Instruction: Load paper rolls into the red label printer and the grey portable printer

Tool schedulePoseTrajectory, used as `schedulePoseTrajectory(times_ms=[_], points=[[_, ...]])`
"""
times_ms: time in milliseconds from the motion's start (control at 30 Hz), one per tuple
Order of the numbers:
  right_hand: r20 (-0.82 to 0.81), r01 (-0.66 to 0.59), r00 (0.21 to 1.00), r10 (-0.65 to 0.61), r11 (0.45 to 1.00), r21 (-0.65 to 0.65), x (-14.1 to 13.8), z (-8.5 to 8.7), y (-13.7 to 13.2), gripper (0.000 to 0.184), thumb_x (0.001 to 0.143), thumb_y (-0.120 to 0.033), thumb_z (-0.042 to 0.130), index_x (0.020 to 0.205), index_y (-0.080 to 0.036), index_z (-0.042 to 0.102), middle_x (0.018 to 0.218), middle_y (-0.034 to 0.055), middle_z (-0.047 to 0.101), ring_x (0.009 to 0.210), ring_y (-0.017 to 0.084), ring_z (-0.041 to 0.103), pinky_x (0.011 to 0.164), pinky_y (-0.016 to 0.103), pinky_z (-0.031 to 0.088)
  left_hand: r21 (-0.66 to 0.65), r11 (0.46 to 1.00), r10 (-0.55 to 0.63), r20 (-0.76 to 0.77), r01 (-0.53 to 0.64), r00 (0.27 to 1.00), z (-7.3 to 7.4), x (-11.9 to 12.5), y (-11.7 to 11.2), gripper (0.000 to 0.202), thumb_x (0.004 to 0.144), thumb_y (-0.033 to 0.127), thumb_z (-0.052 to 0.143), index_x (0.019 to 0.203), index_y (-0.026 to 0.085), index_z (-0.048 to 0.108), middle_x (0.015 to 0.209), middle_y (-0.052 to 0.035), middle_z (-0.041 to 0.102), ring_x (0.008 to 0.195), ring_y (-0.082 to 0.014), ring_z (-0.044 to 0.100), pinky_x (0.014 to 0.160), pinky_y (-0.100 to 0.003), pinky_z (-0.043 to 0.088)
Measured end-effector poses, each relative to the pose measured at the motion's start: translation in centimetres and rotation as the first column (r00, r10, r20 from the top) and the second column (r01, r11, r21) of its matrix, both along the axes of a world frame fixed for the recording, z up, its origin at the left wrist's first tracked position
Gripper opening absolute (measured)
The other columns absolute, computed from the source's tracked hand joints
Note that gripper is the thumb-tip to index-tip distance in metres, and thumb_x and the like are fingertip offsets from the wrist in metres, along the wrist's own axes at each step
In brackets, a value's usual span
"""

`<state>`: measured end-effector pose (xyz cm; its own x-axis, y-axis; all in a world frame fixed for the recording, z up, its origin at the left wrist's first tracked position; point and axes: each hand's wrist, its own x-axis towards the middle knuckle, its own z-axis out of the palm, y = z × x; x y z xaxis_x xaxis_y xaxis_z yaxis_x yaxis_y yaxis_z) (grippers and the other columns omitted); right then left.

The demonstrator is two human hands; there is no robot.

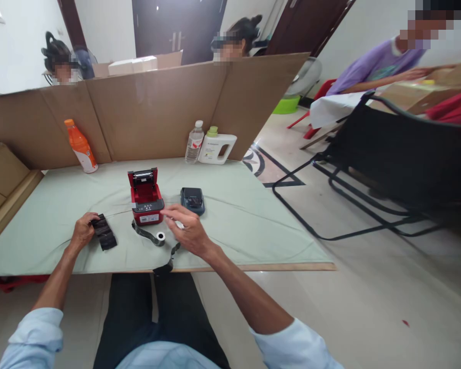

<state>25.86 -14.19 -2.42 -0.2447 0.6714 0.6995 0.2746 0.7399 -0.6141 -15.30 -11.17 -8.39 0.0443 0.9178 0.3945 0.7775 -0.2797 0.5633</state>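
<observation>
A small red label printer (149, 218) stands on the table with its lid tipped up and its red inner bay showing. Left of it, my left hand (83, 231) is closed on the edge of a flat, creased black piece (104, 233), like folded film or a pouch. My right hand (188, 229) is at the printer's front right corner, fingers bent and tips close to the casing; whether they touch it I cannot tell. A white bit shows under those fingers, mostly hidden. Between my hands lies a small roll (160, 236) with a black strip unwound. Another black strip (164, 268) hangs over the table edge.
A dark blue handheld device (192, 200) lies behind my right hand. An orange bottle (80, 146), a clear bottle (194, 143) and a white jug (217, 148) stand against a cardboard wall (157, 107). A black folding chair (399, 159) is at right; people sit beyond.
</observation>
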Motion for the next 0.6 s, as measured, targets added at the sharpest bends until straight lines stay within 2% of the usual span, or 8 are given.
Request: schedulePoseTrajectory(times_ms=[133,233,333,433,533,600], points=[[-0.022,0.132,0.991,-0.133,0.991,-0.038,2.6,-1.5,0.4,0.025,0.099,-0.018,0.055,0.108,-0.022,0.078,0.098,0.0079,0.074,0.092,0.021,0.071,0.083,0.037,0.06,-0.005,1.0,-0.004,-0.029,0.004,1.0,0.1,0.1,-0.2,0.034,0.059,0.016,0.047,0.084,0.019,0.07,0.107,-0.0093,0.077,0.103,-0.0235,0.071,0.098,-0.038,0.057],[-0.045,0.191,0.98,-0.194,0.98,-0.056,3.8,-2.7,0.5,0.022,0.098,-0.02,0.056,0.105,-0.022,0.078,0.097,0.0077,0.074,0.09,0.021,0.07,0.078,0.035,0.06,-0.042,0.999,0.021,0.006,-0.021,1.0,0.5,0.9,-0.5,0.033,0.061,0.017,0.046,0.084,0.019,0.069,0.108,-0.0092,0.077,0.105,-0.0235,0.071,0.091,-0.035,0.058],[-0.077,0.228,0.969,-0.235,0.97,-0.085,4.5,-3.7,0.3,0.021,0.098,-0.02,0.057,0.103,-0.022,0.077,0.098,0.0078,0.074,0.087,0.019,0.07,0.074,0.033,0.059,-0.051,0.999,0.005,0.057,-0.002,0.998,1.4,2.6,-1.1,0.031,0.064,0.017,0.046,0.084,0.018,0.069,0.11,-0.009,0.077,0.107,-0.0231,0.071,0.083,-0.031,0.058],[-0.099,0.265,0.955,-0.28,0.954,-0.143,5.0,-4.6,-0.3,0.021,0.098,-0.022,0.057,0.103,-0.021,0.077,0.099,0.0085,0.073,0.089,0.02,0.069,0.072,0.032,0.059,-0.013,0.997,-0.078,0.114,0.08,0.99,3.5,5.7,-2.0,0.026,0.07,0.016,0.048,0.083,0.018,0.069,0.109,-0.0095,0.077,0.105,-0.0223,0.072,0.08,-0.03,0.058],[-0.11,0.282,0.943,-0.314,0.929,-0.239,5.5,-5.3,-0.9,0.022,0.099,-0.029,0.058,0.104,-0.021,0.077,0.101,0.0092,0.073,0.093,0.021,0.069,0.072,0.032,0.059,0.052,0.979,-0.204,0.16,0.198,0.966,6.8,10.2,-2.9,0.025,0.074,0.01,0.049,0.085,0.018,0.069,0.109,-0.0084,0.077,0.104,-0.0204,0.072,0.08,-0.03,0.058],[-0.133,0.265,0.938,-0.319,0.911,-0.316,5.7,-5.5,-1.3,0.024,0.099,-0.034,0.059,0.105,-0.021,0.077,0.104,0.0097,0.073,0.096,0.021,0.069,0.074,0.032,0.059,0.102,0.946,-0.321,0.145,0.308,0.936,9.0,13.7,-3.3,0.028,0.076,0.004,0.048,0.088,0.017,0.07,0.11,-0.0076,0.077,0.103,-0.0188,0.071,0.083,-0.03,0.057]])
